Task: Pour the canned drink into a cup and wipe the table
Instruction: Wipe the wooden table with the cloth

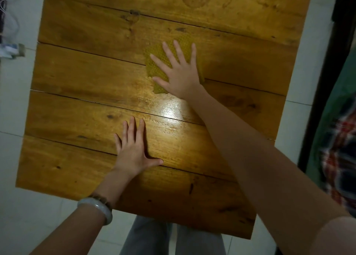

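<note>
Two hands lie flat on the wooden desk [77, 77]. Right hand [179, 75] presses down on a yellow cloth [154, 65] with fingers straight and spread, gripping nothing; the cloth sits past the bright glare patch [171, 110] on the desk. Left hand [133, 148] rests palm-down on bare wood, nearer than the glare and to its left, fingers straight, thumb out. A pale bangle [98, 208] circles the left wrist.

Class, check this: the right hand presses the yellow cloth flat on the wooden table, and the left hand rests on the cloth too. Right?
No. In the head view the left hand rests on bare wooden table, apart from the yellow cloth. The right hand does press the cloth flat.
</note>
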The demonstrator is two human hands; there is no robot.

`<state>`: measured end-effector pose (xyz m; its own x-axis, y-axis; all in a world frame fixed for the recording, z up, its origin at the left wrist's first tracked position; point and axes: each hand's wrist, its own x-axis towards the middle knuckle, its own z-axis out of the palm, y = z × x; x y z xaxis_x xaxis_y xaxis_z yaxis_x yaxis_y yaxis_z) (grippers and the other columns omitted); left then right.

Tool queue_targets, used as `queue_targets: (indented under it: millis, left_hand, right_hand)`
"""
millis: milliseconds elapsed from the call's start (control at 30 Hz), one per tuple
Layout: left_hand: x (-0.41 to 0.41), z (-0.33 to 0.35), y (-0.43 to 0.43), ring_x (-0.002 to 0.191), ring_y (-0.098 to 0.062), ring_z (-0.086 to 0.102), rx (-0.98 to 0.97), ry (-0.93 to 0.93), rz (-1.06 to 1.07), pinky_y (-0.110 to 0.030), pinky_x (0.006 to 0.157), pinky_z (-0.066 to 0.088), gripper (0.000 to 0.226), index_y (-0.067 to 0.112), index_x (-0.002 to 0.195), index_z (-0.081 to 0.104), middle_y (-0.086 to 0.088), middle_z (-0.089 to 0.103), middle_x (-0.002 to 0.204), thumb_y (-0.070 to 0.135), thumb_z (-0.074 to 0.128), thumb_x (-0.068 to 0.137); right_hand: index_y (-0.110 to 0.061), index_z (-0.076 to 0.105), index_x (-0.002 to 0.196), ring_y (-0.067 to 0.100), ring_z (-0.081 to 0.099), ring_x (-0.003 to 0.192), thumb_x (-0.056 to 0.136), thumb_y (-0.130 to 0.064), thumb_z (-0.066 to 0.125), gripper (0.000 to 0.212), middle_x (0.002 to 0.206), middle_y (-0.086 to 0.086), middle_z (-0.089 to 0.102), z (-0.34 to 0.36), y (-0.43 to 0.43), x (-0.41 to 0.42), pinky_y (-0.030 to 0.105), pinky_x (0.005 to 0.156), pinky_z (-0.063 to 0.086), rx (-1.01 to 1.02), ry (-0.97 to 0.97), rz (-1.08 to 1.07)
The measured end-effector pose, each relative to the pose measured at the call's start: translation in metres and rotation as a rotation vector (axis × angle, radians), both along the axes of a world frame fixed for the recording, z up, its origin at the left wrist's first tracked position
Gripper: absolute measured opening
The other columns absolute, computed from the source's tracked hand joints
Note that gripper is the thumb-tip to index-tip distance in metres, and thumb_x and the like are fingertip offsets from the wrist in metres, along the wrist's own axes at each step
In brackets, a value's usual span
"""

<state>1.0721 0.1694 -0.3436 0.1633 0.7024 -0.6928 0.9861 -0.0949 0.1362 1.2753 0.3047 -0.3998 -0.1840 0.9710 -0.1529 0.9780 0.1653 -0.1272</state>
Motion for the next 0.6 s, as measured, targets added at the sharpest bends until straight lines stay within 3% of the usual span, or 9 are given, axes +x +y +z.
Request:
queue_targets:
  millis: [133,267,400,600]
  left_hand:
    - [-0.001,0.001,0.000,0.140,-0.023,-0.029,0.003,-0.005,0.003,-0.052,0.112,-0.012,0.142,0.021,0.147,-0.020,-0.005,-0.029,0.154,0.066,0.076,0.052]
    - [-0.002,0.002,0.000,0.139,-0.023,-0.030,0.001,-0.020,0.003,-0.053,0.113,-0.012,0.141,0.021,0.146,-0.021,-0.005,-0.029,0.154,0.066,0.076,0.054]
    - [-0.004,-0.001,-0.002,0.138,-0.024,-0.031,0.009,-0.011,-0.014,-0.054,0.114,-0.011,0.141,0.020,0.145,-0.024,-0.006,-0.031,0.153,0.068,0.073,0.055]
    - [-0.008,-0.005,-0.005,0.139,-0.023,-0.029,0.056,-0.072,-0.014,-0.055,0.113,-0.011,0.141,0.021,0.146,-0.022,-0.006,-0.027,0.154,0.068,0.073,0.054]
  right_hand:
    - [-0.039,0.029,0.144,0.033,0.025,0.141,0.089,-0.069,0.023,0.063,0.154,0.007,0.028,-0.001,-0.045,0.011,0.068,0.108,0.011,0.054,0.002,0.002]
    - [-0.038,0.025,0.146,0.033,0.020,0.142,0.091,-0.066,0.028,0.061,0.155,0.007,0.025,0.005,-0.158,0.060,0.068,0.107,0.014,0.003,-0.033,-0.052]
    - [-0.035,0.024,0.146,0.034,0.012,0.144,0.092,-0.065,0.020,0.061,0.155,0.009,0.022,0.014,-0.238,0.100,0.069,0.108,0.008,-0.157,-0.094,-0.090]
    - [-0.036,0.020,0.147,0.034,0.011,0.144,0.092,-0.067,0.015,0.063,0.157,0.008,0.018,0.005,-0.154,0.076,0.069,0.107,0.007,-0.071,-0.084,-0.210]
